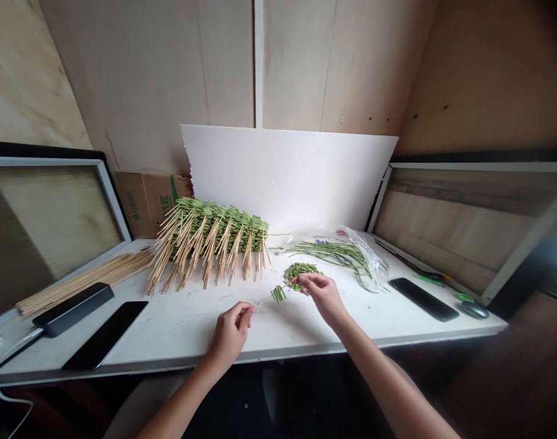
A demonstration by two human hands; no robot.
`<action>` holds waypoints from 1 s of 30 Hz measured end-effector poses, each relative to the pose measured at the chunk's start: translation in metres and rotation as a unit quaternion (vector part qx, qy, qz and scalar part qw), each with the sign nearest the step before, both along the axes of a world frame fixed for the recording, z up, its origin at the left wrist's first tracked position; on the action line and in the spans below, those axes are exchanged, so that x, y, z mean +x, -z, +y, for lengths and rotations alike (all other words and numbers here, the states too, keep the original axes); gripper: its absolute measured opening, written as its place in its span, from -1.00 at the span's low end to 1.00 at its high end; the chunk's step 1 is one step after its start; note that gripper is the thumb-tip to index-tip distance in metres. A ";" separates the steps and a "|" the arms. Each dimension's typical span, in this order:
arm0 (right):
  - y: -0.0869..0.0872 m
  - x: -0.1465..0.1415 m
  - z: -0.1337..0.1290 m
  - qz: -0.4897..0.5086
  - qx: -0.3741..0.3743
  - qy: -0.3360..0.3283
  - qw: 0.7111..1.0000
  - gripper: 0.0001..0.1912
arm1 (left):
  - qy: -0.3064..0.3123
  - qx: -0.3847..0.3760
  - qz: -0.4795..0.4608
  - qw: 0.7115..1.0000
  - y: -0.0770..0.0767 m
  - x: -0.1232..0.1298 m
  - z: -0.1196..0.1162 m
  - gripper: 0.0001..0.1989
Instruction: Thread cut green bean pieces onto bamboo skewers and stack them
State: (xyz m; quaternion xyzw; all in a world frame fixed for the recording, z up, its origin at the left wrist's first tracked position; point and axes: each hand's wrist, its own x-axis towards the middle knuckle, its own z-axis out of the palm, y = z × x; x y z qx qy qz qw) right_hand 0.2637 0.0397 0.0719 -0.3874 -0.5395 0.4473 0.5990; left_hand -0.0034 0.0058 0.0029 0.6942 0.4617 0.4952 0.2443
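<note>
My left hand (233,329) is closed in a pinch on the near end of a thin bamboo skewer (262,301). Several short green stem pieces, apparently cut garlic scape (278,294), are threaded side by side along that skewer. At its far end, the fingers of my right hand (319,291) are pinched together; what lies between them is too small to tell. Just behind and partly hidden by the right hand is a pile of cut green pieces (301,268) on the white table (287,332).
At back left, finished-looking green skewers (214,228) are stacked, sticks facing me. Bare skewers (91,277), a black box (72,308) and a dark phone (107,335) lie left. Long green stems (328,250) in plastic, another phone (423,299) and a mouse (475,310) lie right.
</note>
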 end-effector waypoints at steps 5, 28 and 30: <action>-0.004 0.000 -0.005 -0.032 0.011 0.005 0.999 -0.67 | -0.003 0.002 0.014 1.000 0.002 -0.001 0.000 -0.68; -0.004 -0.012 -0.007 -0.042 0.019 0.044 0.998 -0.59 | -0.011 0.011 0.003 1.000 -0.001 0.001 -0.001 -0.67; -0.003 -0.016 -0.008 -0.039 0.020 0.050 0.998 -0.59 | -0.011 0.006 -0.005 1.000 0.000 0.001 -0.001 -0.69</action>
